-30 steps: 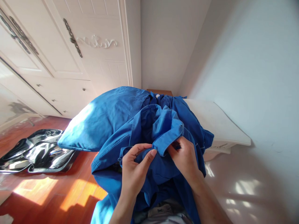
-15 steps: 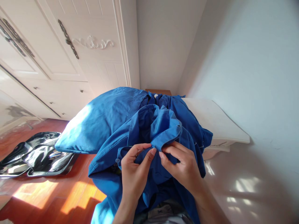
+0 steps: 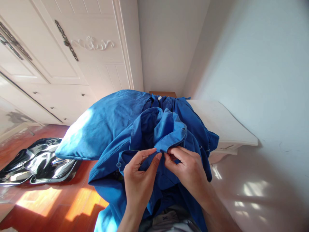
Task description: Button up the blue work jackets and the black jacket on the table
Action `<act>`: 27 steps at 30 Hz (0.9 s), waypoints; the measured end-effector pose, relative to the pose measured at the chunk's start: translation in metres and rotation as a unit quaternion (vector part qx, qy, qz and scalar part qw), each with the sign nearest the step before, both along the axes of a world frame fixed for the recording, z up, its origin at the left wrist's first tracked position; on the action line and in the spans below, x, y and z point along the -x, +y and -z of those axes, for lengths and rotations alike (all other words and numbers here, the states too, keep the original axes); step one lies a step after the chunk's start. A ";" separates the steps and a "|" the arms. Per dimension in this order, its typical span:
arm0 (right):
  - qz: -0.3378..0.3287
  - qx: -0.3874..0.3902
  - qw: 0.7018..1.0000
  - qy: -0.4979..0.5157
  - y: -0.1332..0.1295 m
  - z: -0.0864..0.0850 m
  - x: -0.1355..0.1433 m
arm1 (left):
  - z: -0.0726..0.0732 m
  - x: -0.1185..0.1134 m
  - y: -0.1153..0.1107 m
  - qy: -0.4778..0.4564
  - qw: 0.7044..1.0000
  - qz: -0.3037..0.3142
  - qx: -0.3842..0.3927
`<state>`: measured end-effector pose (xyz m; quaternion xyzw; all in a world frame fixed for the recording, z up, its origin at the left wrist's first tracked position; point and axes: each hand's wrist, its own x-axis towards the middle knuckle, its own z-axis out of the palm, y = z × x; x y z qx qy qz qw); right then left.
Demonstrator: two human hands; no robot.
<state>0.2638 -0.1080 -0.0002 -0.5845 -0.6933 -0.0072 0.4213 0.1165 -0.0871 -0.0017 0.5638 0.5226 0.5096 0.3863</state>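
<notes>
A blue jacket [image 3: 113, 151] with a collar and a button lies bunched up in front of me. My left hand [image 3: 140, 175] pinches an edge of its cloth between thumb and forefinger. Close beside it, my right hand [image 3: 187, 166] grips the neighbouring part of the same edge, just under the folded-over collar band. The fingertips of both hands nearly meet. A round button [image 3: 118, 164] shows at the left end of the band. What lies between the fingertips is too small to make out.
A large stuffed blue bundle [image 3: 103, 119] sits behind the jacket on a white table [image 3: 227, 122]. At left, a shiny black case [image 3: 48, 161] lies on the red wooden floor [image 3: 38, 206]. A cream wardrobe [image 3: 101, 64] stands behind; a pale wall [image 3: 260, 71] rises at right.
Both hands stay at the jacket edge, and the right fingers have curled in slightly more. The whole view has shifted a little.
</notes>
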 end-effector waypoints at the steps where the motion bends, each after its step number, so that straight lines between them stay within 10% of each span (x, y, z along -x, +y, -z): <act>1: -0.003 0.003 1.000 0.004 0.001 0.000 0.000 | 0.000 0.000 0.000 -0.001 1.000 -0.002 0.005; 7: -0.050 0.098 0.988 0.105 0.005 -0.001 -0.010 | -0.005 -0.001 0.000 -0.003 0.999 0.017 0.031; 15: -0.154 0.260 0.885 0.356 0.008 0.006 -0.023 | -0.006 0.009 0.015 -0.050 0.993 0.078 0.068; 23: -0.116 0.204 0.944 0.232 0.001 -0.004 -0.019 | -0.004 0.010 0.016 -0.084 0.987 0.087 0.103; 27: -0.129 0.238 0.922 0.276 0.004 -0.004 -0.023 | -0.005 0.008 0.019 -0.074 0.987 0.101 0.097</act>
